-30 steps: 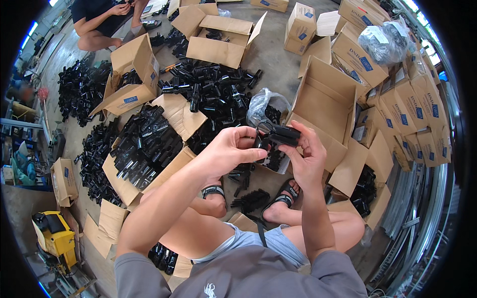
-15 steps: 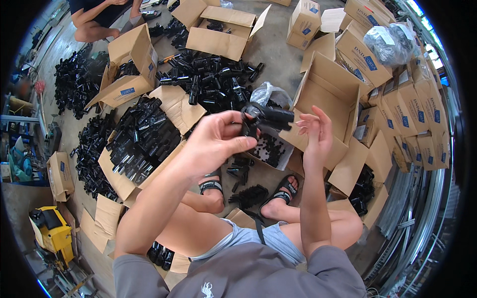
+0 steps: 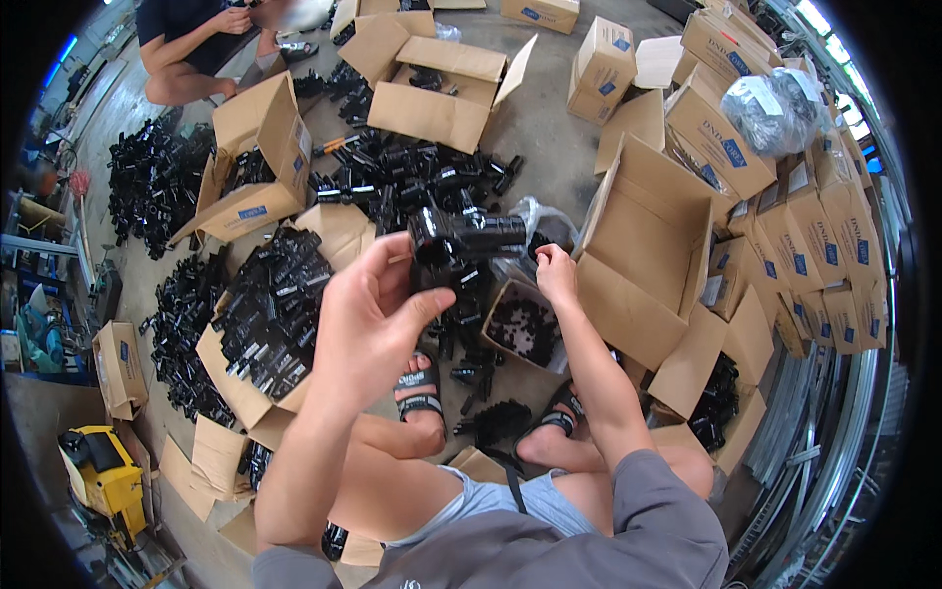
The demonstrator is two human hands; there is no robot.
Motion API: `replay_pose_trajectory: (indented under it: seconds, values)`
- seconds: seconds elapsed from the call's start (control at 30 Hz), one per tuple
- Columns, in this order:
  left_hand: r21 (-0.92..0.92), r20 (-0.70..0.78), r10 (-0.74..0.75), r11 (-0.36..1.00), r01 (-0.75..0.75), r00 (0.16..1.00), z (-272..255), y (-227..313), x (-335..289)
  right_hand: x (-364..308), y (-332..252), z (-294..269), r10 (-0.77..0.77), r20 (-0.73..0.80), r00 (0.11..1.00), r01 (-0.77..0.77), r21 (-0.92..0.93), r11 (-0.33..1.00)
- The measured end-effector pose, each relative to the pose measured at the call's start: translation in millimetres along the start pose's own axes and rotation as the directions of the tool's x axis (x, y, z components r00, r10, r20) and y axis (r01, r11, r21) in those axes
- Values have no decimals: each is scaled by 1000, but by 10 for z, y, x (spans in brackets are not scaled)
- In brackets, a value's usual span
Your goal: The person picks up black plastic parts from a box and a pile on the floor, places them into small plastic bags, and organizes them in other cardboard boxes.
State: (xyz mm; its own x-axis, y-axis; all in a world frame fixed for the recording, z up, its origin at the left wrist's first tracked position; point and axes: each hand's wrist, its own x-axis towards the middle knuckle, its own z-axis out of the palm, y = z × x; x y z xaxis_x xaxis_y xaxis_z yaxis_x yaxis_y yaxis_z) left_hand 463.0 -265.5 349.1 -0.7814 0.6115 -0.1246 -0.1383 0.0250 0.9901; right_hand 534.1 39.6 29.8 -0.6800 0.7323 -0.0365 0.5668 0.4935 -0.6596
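Observation:
My left hand (image 3: 378,319) is raised in the middle, its fingers and thumb closed round a black tubular plastic fitting (image 3: 471,234) with a thick collar at one end. The fitting lies nearly level, its narrower end facing my right hand. Fingertips pinched together, my right hand (image 3: 556,277) holds a small black piece (image 3: 537,244), partly hidden by the fingers. Just below it stands a small open box (image 3: 489,326) of tiny black parts (image 3: 525,329). A clear plastic bag (image 3: 538,214) lies behind that hand.
Heaps of black fittings (image 3: 157,177) cover the floor at left and centre. Open cartons stand around, including a large one (image 3: 648,236) on the right. Stacked cartons (image 3: 805,226) and metal rails (image 3: 814,442) line the right side. Another person (image 3: 191,49) squats at the far left.
My left hand has moved left with the fitting. My right hand has gone from spread fingers to a pinch on a small black piece, lower and farther left.

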Motion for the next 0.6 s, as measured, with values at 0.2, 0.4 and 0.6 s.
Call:
replay_pose_trajectory:
  seconds: [0.2,0.4,0.6]
  values:
    - [79,-104,14,997,-6,994,-115,22,-11,807,204,755,79,208,975,-41,-179,983]
    - [180,-112,15,984,5,994,-200,36,122,995,677,872,82,285,955,-7,-255,967]
    - [119,-133,-11,992,27,991,-298,-19,129,908,614,823,157,286,945,-76,-276,958]
